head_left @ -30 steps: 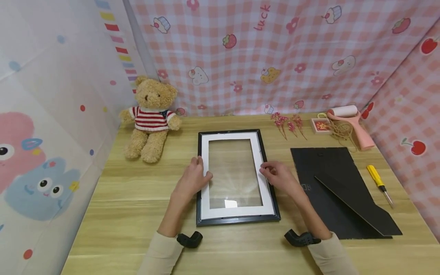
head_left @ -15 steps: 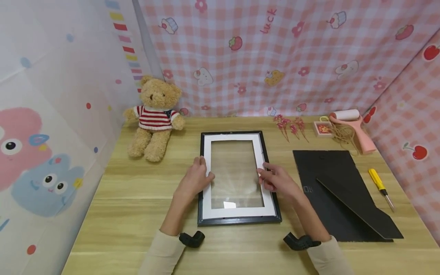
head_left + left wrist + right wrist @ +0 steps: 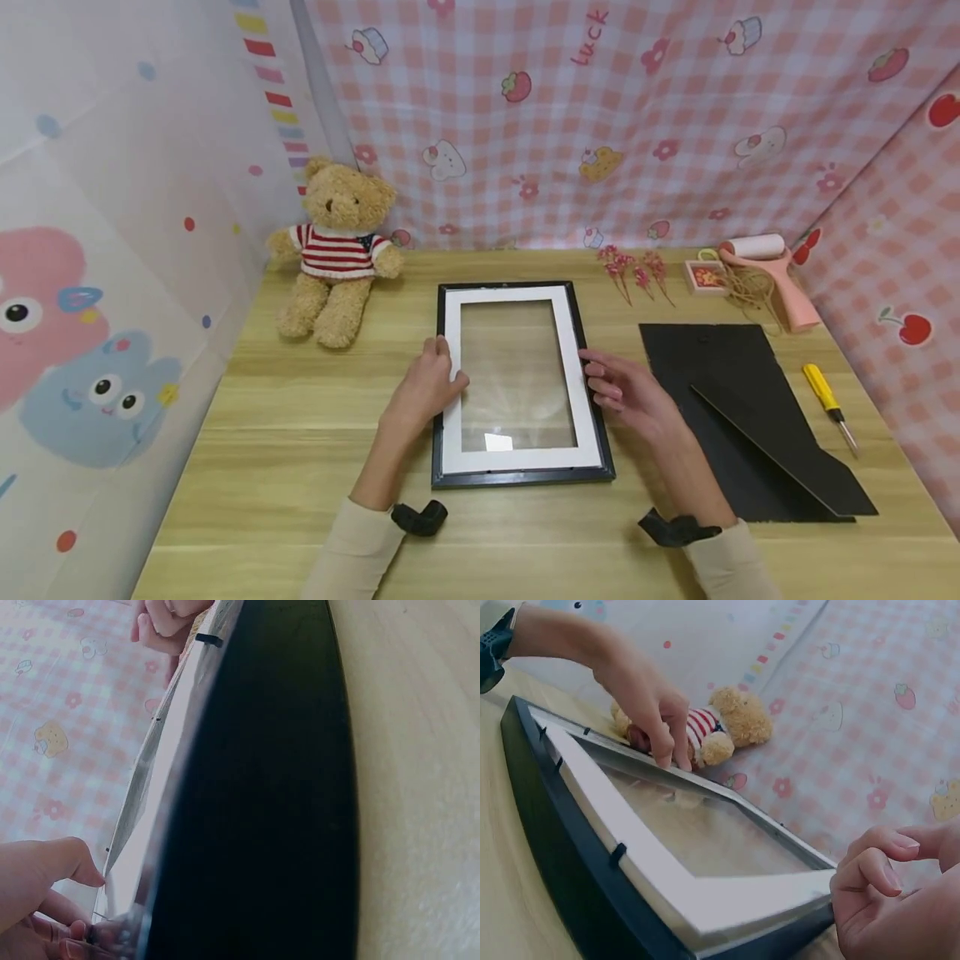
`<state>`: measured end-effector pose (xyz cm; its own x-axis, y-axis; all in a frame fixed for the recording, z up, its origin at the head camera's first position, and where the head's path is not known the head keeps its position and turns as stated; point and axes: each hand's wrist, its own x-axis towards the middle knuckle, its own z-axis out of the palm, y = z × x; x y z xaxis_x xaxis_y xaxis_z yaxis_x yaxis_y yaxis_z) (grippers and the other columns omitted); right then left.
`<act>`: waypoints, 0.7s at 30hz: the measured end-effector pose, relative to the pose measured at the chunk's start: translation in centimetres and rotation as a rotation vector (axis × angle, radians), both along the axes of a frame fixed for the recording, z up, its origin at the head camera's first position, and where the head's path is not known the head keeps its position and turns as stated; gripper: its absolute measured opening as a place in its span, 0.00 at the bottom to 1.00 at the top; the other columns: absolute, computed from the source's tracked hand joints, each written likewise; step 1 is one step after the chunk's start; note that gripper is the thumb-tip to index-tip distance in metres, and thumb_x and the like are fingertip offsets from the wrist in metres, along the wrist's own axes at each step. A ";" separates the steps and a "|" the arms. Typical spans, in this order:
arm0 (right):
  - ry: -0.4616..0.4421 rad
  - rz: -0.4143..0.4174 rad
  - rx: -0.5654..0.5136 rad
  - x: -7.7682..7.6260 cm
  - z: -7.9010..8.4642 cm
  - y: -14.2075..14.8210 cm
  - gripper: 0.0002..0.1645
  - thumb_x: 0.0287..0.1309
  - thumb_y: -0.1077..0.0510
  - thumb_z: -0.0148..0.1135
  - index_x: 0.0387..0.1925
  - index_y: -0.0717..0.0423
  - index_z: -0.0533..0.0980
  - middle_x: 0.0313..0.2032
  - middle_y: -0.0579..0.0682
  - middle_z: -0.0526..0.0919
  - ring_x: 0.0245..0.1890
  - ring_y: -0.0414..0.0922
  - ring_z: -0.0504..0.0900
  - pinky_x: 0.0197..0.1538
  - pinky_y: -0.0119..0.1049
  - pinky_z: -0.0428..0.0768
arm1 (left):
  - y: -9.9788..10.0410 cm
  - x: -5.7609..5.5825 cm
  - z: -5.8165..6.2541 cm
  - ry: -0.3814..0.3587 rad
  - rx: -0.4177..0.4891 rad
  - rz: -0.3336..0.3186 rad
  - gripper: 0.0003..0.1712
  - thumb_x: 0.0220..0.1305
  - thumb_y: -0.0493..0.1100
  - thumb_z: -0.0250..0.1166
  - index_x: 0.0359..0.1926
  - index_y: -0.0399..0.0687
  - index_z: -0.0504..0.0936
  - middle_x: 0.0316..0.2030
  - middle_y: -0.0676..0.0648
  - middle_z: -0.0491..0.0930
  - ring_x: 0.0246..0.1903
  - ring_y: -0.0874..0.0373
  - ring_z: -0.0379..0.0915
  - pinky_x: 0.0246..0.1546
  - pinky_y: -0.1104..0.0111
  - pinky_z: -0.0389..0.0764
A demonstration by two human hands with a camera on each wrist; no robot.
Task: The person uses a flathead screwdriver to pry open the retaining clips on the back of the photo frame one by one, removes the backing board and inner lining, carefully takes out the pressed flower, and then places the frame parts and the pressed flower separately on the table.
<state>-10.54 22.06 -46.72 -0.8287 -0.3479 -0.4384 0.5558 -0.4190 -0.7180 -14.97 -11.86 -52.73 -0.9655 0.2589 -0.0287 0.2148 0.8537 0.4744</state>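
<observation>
A black picture frame (image 3: 525, 478) lies flat in the middle of the table. Inside its border sits a white mat (image 3: 519, 459) around a clear glass pane (image 3: 513, 367). My left hand (image 3: 417, 388) grips the frame's left side, thumb on the mat and fingers at the outer edge. At the right side is my right hand (image 3: 633, 395), its fingers loosely bent and holding nothing, with fingertips right at the border. Small dark tabs stand along the frame's inner edge, and one tab (image 3: 618, 853) shows clearly in the right wrist view.
The black backing board (image 3: 701, 354) with its stand leg (image 3: 787, 450) lies to the right, beside a yellow-handled screwdriver (image 3: 825, 398). Dried pink flowers (image 3: 618, 265), a small box (image 3: 705, 277), twine (image 3: 750, 287) and a pink lint roller (image 3: 787, 292) are behind. A teddy bear (image 3: 337, 250) sits back left.
My right hand reached in over the mat's right strip, then drew back to the right, its fingers loosening. The left hand and frame stay in place; the view has shifted slightly.
</observation>
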 end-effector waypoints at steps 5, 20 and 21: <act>0.105 0.053 0.274 -0.5 -0.3 0.3 0.28 0.90 0.55 0.45 0.78 0.69 0.62 0.29 0.40 0.68 0.21 0.33 0.62 0.26 0.27 0.61 | 0.0 0.1 0.8 -0.039 -0.017 0.001 0.46 0.73 0.44 0.66 0.79 0.17 0.60 0.69 0.19 0.70 0.50 0.27 0.85 0.51 0.43 0.90; 0.394 0.036 0.705 0.0 -0.1 -1.8 0.14 0.80 0.65 0.60 0.55 0.75 0.73 0.24 0.39 0.74 0.22 0.37 0.67 0.28 0.29 0.66 | 0.1 1.7 5.0 -0.009 -0.044 -0.018 0.37 0.81 0.44 0.62 0.74 0.16 0.67 0.64 0.22 0.75 0.57 0.27 0.83 0.61 0.44 0.86; 0.396 0.030 0.700 0.1 -0.1 -1.7 0.14 0.80 0.65 0.60 0.55 0.76 0.73 0.24 0.40 0.74 0.22 0.37 0.67 0.28 0.29 0.66 | -0.1 1.5 4.5 -0.002 -0.048 -0.017 0.36 0.83 0.45 0.61 0.74 0.16 0.67 0.64 0.22 0.75 0.57 0.27 0.84 0.61 0.44 0.86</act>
